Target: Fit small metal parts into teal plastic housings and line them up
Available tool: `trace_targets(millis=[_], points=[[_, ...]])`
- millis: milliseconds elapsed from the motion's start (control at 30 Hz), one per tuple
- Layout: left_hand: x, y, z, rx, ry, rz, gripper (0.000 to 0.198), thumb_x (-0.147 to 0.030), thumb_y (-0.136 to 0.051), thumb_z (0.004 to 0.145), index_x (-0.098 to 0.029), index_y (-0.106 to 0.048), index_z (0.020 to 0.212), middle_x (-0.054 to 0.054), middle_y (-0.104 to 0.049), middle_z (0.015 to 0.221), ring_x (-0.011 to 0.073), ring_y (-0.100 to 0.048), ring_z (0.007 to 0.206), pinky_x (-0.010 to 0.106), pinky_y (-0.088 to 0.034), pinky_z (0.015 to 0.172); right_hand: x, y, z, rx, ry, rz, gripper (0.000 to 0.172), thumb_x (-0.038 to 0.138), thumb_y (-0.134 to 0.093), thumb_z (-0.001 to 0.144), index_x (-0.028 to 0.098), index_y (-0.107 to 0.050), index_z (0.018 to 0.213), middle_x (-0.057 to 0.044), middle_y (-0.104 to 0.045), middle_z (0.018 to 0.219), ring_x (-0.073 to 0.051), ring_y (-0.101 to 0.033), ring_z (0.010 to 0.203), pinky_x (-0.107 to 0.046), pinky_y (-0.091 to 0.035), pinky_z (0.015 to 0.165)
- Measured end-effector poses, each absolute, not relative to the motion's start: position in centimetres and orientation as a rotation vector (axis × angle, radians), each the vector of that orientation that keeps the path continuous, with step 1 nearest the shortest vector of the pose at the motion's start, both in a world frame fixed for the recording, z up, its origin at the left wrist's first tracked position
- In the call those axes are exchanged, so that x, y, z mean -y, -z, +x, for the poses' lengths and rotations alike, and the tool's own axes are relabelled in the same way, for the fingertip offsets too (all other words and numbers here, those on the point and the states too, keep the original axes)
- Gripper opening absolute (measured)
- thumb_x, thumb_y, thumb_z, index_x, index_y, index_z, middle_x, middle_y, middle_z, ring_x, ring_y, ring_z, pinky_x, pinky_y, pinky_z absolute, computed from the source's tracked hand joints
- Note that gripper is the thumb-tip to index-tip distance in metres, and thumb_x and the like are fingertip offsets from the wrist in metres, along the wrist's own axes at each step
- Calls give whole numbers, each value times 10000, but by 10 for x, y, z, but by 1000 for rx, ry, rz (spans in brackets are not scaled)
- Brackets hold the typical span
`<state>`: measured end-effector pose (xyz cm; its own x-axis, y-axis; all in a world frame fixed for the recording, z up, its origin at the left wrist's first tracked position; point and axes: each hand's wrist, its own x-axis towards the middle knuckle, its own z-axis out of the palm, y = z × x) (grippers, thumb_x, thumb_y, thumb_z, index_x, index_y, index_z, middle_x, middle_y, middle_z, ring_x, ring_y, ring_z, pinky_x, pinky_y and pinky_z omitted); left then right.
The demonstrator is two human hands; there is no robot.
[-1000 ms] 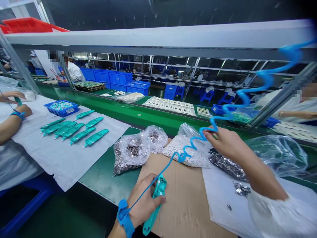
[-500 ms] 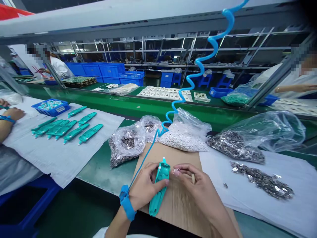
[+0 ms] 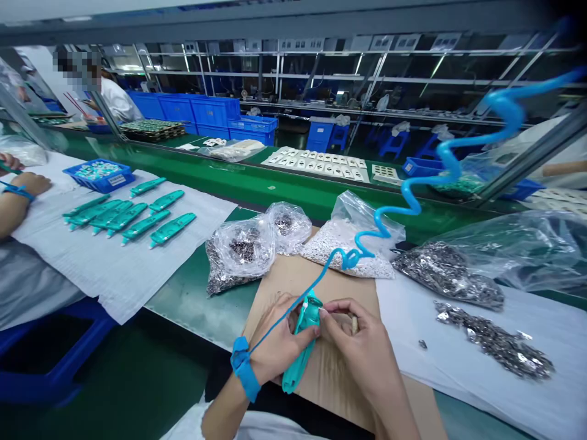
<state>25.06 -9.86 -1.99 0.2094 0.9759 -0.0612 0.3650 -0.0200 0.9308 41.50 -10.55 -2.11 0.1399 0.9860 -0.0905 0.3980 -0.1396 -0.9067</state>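
My left hand is closed around a long teal plastic housing, tilted with its narrow end toward me. Its hollow upper end lies between my thumb and fingers. Thumb and forefinger of my right hand pinch a tiny white part at the right edge of that upper end; the fingertips mostly hide the part. A beige cover sits on another right finger. Both hands are above a brown cardboard sheet. A blue wrist strap with a coiled blue cord is on my left wrist.
Bags of small metal pieces and a bag of white parts stand behind the cardboard. Loose metal pieces lie on white sheeting at right. Several teal housings, a blue bin and a co-worker's hand are at left.
My right hand has brought the tiny white part leftward against the housing's upper end. The view has shifted, and the coiled cord now hangs farther right.
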Motion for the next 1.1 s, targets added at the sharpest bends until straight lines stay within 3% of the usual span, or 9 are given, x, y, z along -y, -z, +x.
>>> trace_targets(millis=[133, 300, 433, 567, 700, 900, 1100], points=[[94, 15, 248, -1276, -787, 1559, 299, -248, -671, 817, -204, -701, 1112, 25, -603, 921, 203, -580, 841, 310, -471, 817, 107, 21, 416, 1264, -1048, -1601, 396, 558, -710, 748, 228, -740, 964, -91, -766, 1002, -302, -700, 978, -391, -529, 857], [92, 17, 247, -1260, -795, 1525, 226, -245, -597, 861, -172, -706, 1045, 55, -650, 944, 222, -613, 892, 324, -490, 842, 116, 18, 419, 1257, -1016, -1655, 380, 593, -712, 728, 244, -776, 866, -89, -769, 1008, -329, -693, 993, -430, -517, 909], [94, 23, 249, -1217, -886, 1455, 189, -270, -559, 911, -198, -625, 1072, 56, -687, 1001, 224, -646, 961, 322, -508, 870, 118, 22, 422, 1293, -974, -1674, 382, 597, -714, 735, 237, -770, 851, -83, -765, 943, -304, -701, 924, -385, -555, 815], [98, 25, 253, -1123, -906, 1342, 162, -290, -532, 938, -211, -541, 1078, 51, -696, 1010, 198, -667, 894, 296, -535, 783, 113, 24, 421, 1204, -1068, -1598, 423, 600, -768, 676, 191, -771, 785, -113, -767, 850, -289, -715, 831, -343, -578, 703], [102, 23, 255, -1071, -929, 1344, 281, -301, -594, 909, -202, -539, 1166, 41, -683, 1003, 187, -658, 902, 288, -522, 814, 112, 18, 416, 1126, -1129, -1564, 462, 598, -799, 632, 162, -786, 783, -125, -767, 823, -283, -720, 799, -340, -588, 692], [107, 19, 251, -1106, -801, 1517, 352, -296, -657, 863, -219, -572, 1195, -45, -589, 741, 121, -515, 612, 216, -403, 550, 115, 12, 416, 1041, -1201, -1582, 406, 512, -821, 620, 151, -800, 805, -123, -773, 846, -282, -721, 817, -341, -595, 707], [112, 21, 249, -1102, -815, 1625, 429, -245, -633, 864, -234, -533, 1281, -6, -661, 864, 167, -621, 738, 257, -500, 681, 117, 15, 417, 1059, -1153, -1608, 323, 457, -806, 629, 158, -782, 752, -105, -761, 799, -270, -709, 789, -333, -588, 688]])
